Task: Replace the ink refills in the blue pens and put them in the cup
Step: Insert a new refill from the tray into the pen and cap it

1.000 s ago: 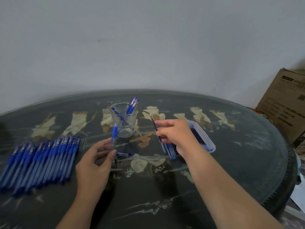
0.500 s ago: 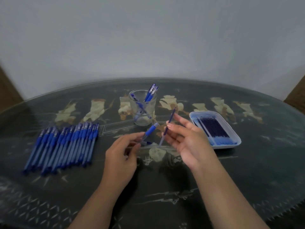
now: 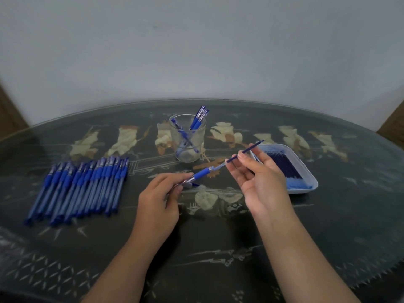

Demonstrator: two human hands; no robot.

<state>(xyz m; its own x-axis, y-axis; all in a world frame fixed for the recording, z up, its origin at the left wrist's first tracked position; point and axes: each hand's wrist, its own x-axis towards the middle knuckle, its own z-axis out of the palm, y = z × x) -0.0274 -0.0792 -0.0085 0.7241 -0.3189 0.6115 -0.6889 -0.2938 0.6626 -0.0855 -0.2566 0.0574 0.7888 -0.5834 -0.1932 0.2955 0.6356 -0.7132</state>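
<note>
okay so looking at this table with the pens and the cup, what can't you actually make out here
All in the head view:
- Pen barrel: its rear end is hidden inside the left hand.
- Refill: where it meets the barrel is blurred; whether it is seated is unclear.
- Small blue piece under the barrel: partly covered, unidentifiable.
- Refills in the tray: too merged to count; the right hand covers its near corner.

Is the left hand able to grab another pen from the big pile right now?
Probably not yet. The pile of blue pens lies open on the table just left of the left hand, with nothing between them, but that hand is busy holding a pen barrel. It would need to put that down first.
</note>
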